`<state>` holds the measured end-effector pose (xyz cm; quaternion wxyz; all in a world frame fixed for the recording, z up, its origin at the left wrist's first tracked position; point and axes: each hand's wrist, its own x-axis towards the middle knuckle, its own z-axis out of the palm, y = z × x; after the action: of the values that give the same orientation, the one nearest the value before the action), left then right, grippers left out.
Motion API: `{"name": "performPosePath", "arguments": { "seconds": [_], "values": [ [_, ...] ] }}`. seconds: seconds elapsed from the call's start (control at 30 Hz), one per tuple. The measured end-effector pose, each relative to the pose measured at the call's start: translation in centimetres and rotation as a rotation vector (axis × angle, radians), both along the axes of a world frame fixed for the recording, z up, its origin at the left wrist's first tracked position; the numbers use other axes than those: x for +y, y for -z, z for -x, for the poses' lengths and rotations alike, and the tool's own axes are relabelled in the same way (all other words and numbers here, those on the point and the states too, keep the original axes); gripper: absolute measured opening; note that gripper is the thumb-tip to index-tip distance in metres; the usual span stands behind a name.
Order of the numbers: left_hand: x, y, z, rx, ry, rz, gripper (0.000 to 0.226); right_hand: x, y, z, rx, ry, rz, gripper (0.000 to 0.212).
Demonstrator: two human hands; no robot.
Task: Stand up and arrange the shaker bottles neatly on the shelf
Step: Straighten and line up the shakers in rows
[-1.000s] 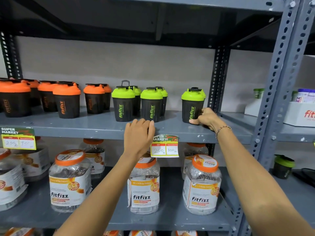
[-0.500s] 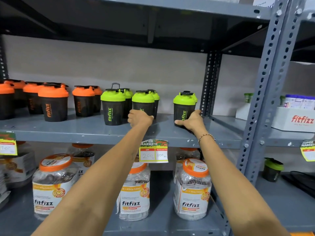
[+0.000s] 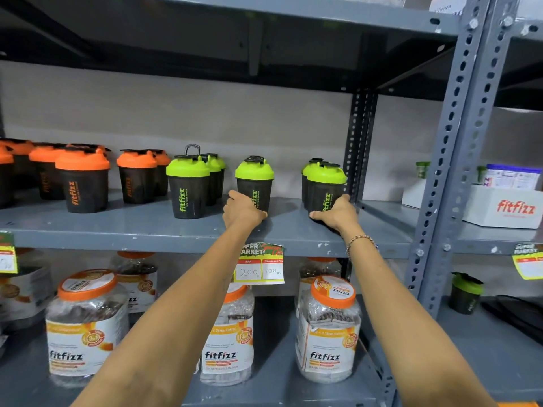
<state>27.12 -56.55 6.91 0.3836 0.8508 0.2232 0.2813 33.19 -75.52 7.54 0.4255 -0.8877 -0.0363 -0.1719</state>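
Black shaker bottles stand upright on the grey middle shelf [image 3: 147,230]. The orange-lidded shakers [image 3: 83,180] fill the left part. Green-lidded ones follow: a shaker [image 3: 188,186] with more behind it, a middle shaker [image 3: 255,180] and a right-hand shaker [image 3: 326,183] with another behind. My left hand [image 3: 242,211] wraps the base of the middle green shaker. My right hand [image 3: 336,214] grips the base of the right green shaker, close to the shelf post [image 3: 360,142].
Below, clear Fitfizz jars [image 3: 329,330] with orange lids stand on the lower shelf, and a price tag [image 3: 260,264] hangs from the shelf edge. Beyond the grey upright [image 3: 449,160], a white Fitfizz box [image 3: 508,205] and a lone green shaker [image 3: 465,293] sit in the adjoining bay.
My left hand rose from the shelf's front edge and closed on the middle green shaker, which now stands further right of the left green group. My right hand stays on the right shaker.
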Motion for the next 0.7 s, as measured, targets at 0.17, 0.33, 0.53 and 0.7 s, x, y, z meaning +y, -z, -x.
{"name": "performPosePath", "arguments": {
  "seconds": [0.17,0.33,0.53,0.7],
  "values": [
    [0.1,0.1,0.2,-0.025,-0.013,0.003,0.081,0.3,0.4,0.0,-0.013,0.02,0.013,0.074],
    [-0.1,0.1,0.3,-0.018,-0.006,-0.022,0.079,0.1,0.7,0.1,-0.015,-0.012,0.069,0.073],
    [-0.1,0.2,0.5,0.001,0.001,-0.077,0.077,0.1,0.6,0.7,0.0,-0.02,0.127,0.075],
    [-0.2,0.3,0.4,0.014,0.005,-0.109,0.072,0.2,0.6,1.0,0.003,-0.038,0.15,0.075]
  ]
}}
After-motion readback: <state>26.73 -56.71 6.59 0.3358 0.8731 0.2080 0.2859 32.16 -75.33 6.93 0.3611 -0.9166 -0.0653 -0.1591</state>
